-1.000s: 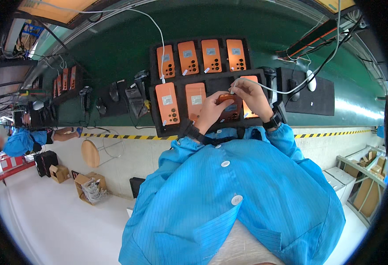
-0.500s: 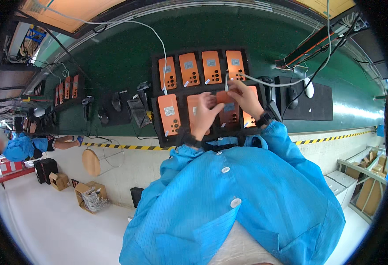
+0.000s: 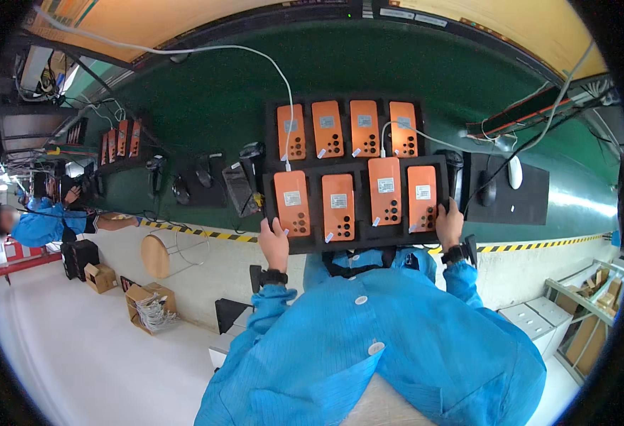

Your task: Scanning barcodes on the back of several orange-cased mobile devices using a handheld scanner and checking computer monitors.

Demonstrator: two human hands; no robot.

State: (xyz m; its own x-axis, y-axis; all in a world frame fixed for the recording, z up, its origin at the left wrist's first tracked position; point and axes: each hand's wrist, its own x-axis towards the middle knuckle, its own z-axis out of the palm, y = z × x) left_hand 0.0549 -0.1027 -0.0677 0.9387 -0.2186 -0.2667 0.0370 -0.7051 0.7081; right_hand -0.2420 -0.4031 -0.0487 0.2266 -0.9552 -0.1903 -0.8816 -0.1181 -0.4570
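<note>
A black foam tray (image 3: 315, 202) holds a row of orange phones, backs up, with camera lenses and white labels. My left hand (image 3: 274, 243) is closed on its left front corner, and my right hand (image 3: 450, 226) grips its right edge. White cables run into the top ends of the leftmost phone (image 3: 293, 206) and the third phone (image 3: 385, 190), which sits higher than its neighbours. Between them lies another orange phone (image 3: 338, 206), and one more phone (image 3: 421, 197) lies beside my right hand. Behind, a second black tray (image 3: 384, 112) carries several similar phones.
Barcode scanners (image 3: 252, 151) and dark mice stand left of the trays. A white mouse (image 3: 515, 172) and a black mouse lie on a dark mat (image 3: 532, 199) at right. Farther left, a co-worker (image 3: 39, 220) is beside more orange phones. A stool (image 3: 155, 256) stands below the bench.
Both hands have left the third phone and its cable and moved apart to the near tray's sides. The third phone now sits higher, with the cable in its top end.
</note>
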